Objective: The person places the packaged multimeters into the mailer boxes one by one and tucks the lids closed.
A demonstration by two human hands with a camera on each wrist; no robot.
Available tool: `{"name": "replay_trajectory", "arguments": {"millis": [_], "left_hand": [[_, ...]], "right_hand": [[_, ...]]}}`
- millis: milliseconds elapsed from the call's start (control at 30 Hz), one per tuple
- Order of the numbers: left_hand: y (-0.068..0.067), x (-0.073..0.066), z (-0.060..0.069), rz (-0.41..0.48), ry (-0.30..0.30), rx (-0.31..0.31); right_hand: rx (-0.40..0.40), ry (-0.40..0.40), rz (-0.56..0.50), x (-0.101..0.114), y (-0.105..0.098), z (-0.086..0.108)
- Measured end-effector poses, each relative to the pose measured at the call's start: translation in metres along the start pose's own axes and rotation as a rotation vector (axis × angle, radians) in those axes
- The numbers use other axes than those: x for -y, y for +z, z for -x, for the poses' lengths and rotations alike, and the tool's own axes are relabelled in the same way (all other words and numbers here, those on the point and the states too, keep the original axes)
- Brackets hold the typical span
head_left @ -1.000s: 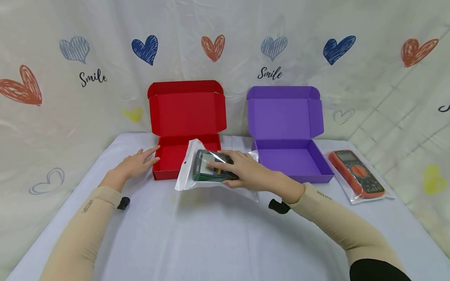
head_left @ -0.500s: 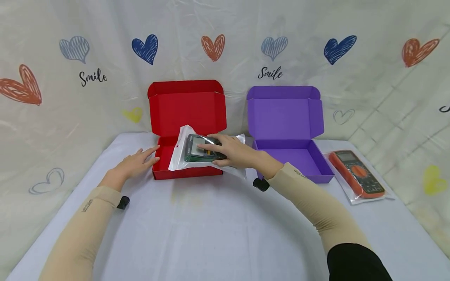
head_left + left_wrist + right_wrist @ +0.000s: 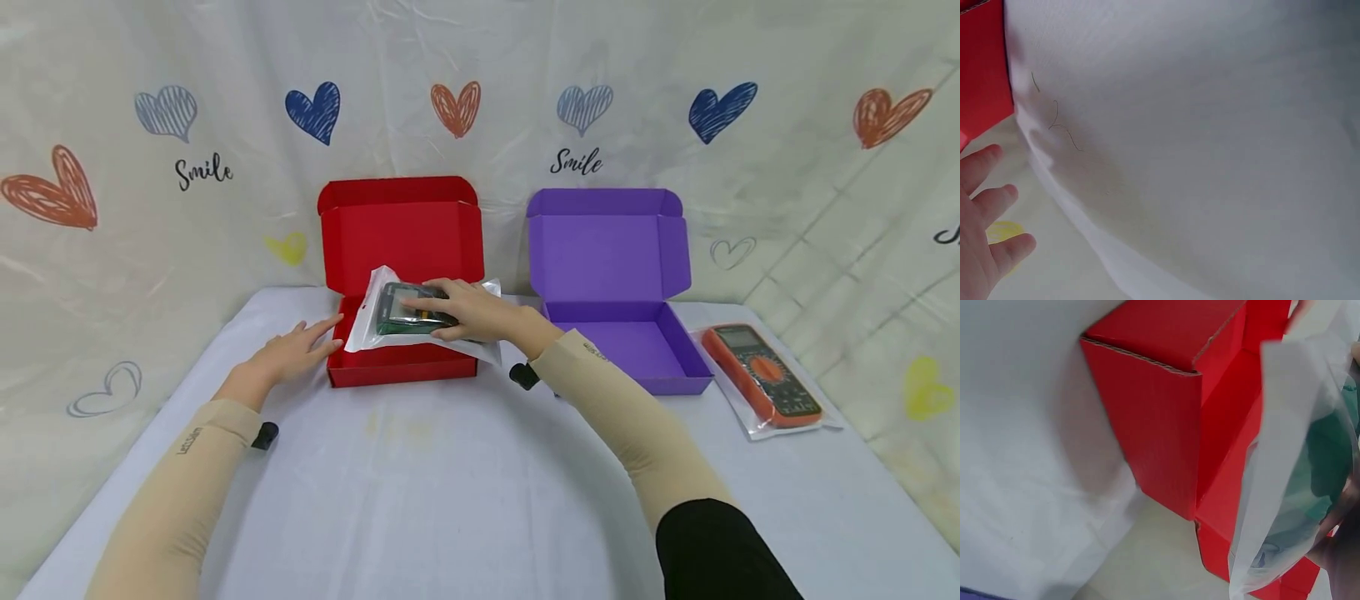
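My right hand grips a dark green multimeter in a clear and white plastic bag, holding it over the open red box. The right wrist view has the bag hanging above the box's inside, partly past its side wall. At the box's left side, my left hand touches the wall with its fingers spread. In the left wrist view, the left hand's fingers are straight, beside a red corner of the box.
An open purple box stands right of the red one, its lid upright. Further right lies an orange multimeter in a clear bag. A white cloth covers the table, and a curtain printed with hearts hangs behind.
My right hand has carried the bagged green multimeter left and away from me, from the red box's front edge to over its inside. My left hand stays at the box's side.
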State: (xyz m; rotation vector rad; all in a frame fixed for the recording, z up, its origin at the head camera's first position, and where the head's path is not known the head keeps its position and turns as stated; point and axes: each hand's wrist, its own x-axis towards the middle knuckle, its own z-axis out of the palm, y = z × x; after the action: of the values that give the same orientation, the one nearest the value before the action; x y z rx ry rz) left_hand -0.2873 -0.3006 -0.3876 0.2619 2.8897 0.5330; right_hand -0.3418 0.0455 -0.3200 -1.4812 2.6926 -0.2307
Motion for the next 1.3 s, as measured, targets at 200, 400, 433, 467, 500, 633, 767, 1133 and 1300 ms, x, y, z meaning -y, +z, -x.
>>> {"name": "replay_trajectory", "arguments": {"millis": [200,400,433,467,500,633,767,1133,1300], "left_hand": [[0.000,-0.001,0.000,0.001,0.004,0.009],[-0.004,0.001,0.000,-0.020,0.010,0.015],[-0.005,0.001,0.001,-0.021,0.012,0.017],[-0.005,0.002,0.001,-0.021,0.012,0.020],[-0.005,0.002,0.001,-0.020,0.013,0.022],[-0.005,0.004,0.001,-0.012,0.014,0.022],[-0.003,0.005,0.001,-0.009,0.020,0.010],[-0.002,0.005,0.001,0.009,0.019,0.027],[-0.002,0.004,0.001,0.013,0.020,0.029]], "right_hand": [[0.006,0.007,0.023,-0.003,0.002,-0.014],[0.028,0.033,0.053,-0.003,0.003,-0.029],[0.035,0.036,0.060,-0.001,0.003,-0.032],[0.042,0.038,0.067,0.000,0.003,-0.035],[0.049,0.036,0.076,0.001,0.003,-0.038],[0.066,0.022,0.132,0.007,0.004,-0.048],[0.065,0.022,0.165,0.009,0.008,-0.054],[0.080,0.035,0.153,0.003,0.023,-0.056],[0.097,0.031,0.149,0.000,0.030,-0.056]]}}
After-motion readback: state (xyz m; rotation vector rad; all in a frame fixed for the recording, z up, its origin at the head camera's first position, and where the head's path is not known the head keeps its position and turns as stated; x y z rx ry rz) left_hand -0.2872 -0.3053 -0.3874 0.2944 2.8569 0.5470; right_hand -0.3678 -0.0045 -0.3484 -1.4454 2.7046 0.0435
